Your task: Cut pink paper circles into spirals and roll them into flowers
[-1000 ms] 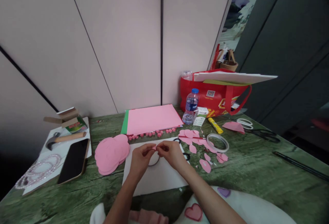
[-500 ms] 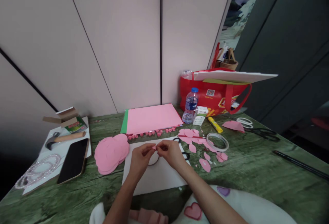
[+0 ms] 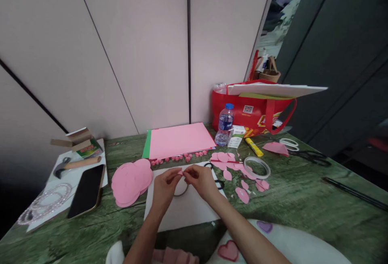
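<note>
The left hand (image 3: 165, 184) and right hand (image 3: 200, 180) are both pinching a small pink piece (image 3: 180, 172) above the white sheet (image 3: 185, 216). It is probably weighing little and creasing easily (paper, seemingly), its edges suiting a gentle hold.

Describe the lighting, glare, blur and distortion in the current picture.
Head view: dim, soft light, near black at lower left; head view: slanting seams on the wall, probably from a tilted wide lens; head view: no strong glare on the phone; head view: the pink scrap between the hands too small to read clearly.
</note>
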`<state>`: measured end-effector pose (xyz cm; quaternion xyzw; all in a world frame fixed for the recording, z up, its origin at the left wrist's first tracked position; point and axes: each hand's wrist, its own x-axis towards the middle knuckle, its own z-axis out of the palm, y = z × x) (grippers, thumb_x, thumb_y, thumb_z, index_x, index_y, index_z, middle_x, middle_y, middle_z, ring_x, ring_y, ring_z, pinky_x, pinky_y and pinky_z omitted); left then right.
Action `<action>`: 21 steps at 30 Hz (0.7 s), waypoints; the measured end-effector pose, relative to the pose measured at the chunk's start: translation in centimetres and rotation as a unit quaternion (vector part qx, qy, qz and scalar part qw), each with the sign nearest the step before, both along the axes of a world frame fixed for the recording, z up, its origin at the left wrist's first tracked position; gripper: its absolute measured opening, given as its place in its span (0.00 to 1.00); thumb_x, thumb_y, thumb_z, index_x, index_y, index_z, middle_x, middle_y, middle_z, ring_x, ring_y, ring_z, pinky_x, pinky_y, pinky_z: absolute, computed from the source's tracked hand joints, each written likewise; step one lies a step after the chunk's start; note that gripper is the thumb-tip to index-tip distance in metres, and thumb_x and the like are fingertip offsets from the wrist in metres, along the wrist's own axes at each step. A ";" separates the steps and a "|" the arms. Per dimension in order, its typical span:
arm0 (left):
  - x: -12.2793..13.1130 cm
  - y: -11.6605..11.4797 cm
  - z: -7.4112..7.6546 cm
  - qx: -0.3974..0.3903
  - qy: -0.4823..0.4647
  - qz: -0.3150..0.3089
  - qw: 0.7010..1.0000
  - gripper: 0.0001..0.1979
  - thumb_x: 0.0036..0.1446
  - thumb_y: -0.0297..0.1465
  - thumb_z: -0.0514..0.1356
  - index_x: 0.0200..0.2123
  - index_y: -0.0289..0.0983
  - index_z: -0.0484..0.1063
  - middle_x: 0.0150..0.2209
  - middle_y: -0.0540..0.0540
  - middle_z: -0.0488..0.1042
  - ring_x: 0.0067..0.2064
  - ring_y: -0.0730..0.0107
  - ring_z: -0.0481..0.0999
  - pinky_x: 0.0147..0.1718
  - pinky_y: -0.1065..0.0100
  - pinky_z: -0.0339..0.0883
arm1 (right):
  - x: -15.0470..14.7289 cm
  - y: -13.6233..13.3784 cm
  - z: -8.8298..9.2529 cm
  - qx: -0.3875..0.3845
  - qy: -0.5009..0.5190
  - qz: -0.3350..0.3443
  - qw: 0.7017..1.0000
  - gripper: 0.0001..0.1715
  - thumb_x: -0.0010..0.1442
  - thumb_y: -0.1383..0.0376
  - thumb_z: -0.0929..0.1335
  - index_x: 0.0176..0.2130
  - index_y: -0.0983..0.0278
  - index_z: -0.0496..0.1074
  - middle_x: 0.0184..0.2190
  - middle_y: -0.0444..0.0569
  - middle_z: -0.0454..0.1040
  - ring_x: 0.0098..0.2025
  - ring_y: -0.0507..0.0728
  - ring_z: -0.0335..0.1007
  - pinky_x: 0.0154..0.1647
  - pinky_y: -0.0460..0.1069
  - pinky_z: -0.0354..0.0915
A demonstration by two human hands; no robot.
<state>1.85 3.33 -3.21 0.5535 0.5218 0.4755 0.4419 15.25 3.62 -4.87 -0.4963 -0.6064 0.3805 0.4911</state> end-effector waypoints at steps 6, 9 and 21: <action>0.4 -0.3 0.0 0.029 0.041 0.017 0.999 0.09 0.43 0.29 0.61 0.31 0.36 0.76 0.33 0.46 0.78 0.36 0.63 0.76 0.38 0.65 0.69 | -0.2 0.0 -0.3 0.016 -0.003 -0.006 1.000 0.08 0.50 0.66 0.64 0.24 0.65 0.72 0.17 0.45 0.72 0.20 0.52 0.69 0.23 0.45 0.64; 0.6 -0.4 -0.1 0.026 0.036 0.022 0.999 0.09 0.43 0.28 0.61 0.31 0.37 0.76 0.33 0.46 0.78 0.36 0.62 0.77 0.38 0.65 0.69 | -0.2 -0.1 -0.1 0.042 -0.052 -0.023 0.998 0.08 0.49 0.68 0.64 0.24 0.65 0.72 0.18 0.45 0.73 0.21 0.52 0.68 0.24 0.45 0.63; 0.5 -0.2 -0.3 0.020 0.019 0.002 1.000 0.09 0.43 0.29 0.61 0.32 0.36 0.76 0.33 0.46 0.78 0.36 0.63 0.76 0.37 0.67 0.69 | 0.0 0.2 -0.4 0.017 -0.005 -0.011 1.000 0.07 0.48 0.68 0.64 0.23 0.65 0.71 0.18 0.45 0.72 0.21 0.53 0.69 0.23 0.45 0.64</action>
